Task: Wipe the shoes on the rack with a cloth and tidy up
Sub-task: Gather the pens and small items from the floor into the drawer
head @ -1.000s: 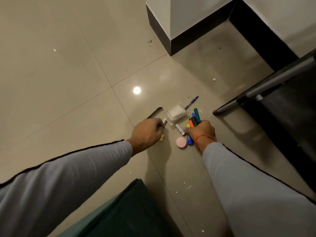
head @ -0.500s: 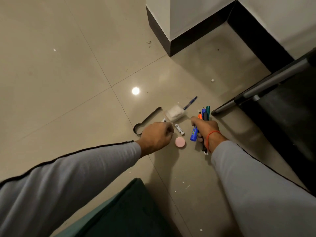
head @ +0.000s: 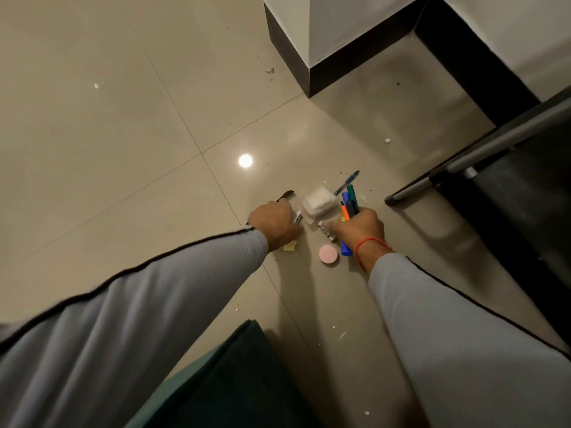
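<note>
A: What were the hands doing?

B: The right hand [head: 361, 228] gripped a bundle of markers [head: 349, 205], its fingers reaching to a small white tube [head: 326, 230] on the floor [head: 123, 134]. The left hand [head: 275, 225] was curled round another white tube [head: 297, 217].

A: And around them?

B: A white packet [head: 318, 202] lay between and just beyond the hands, a blue pen [head: 347, 182] beyond that. A pink disc [head: 328, 255] sat just nearer than the right hand. The rack [head: 482, 162] stood to its right; no shoes or cloth showed.

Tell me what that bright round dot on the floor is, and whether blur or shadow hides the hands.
Head view: the bright dot is a lamp's glare on the glossy tile; the left hand and right hand are fairly sharp; the near sleeves look soft; shadows fall beneath both arms; straight edges bow from the wide-angle lens.
</note>
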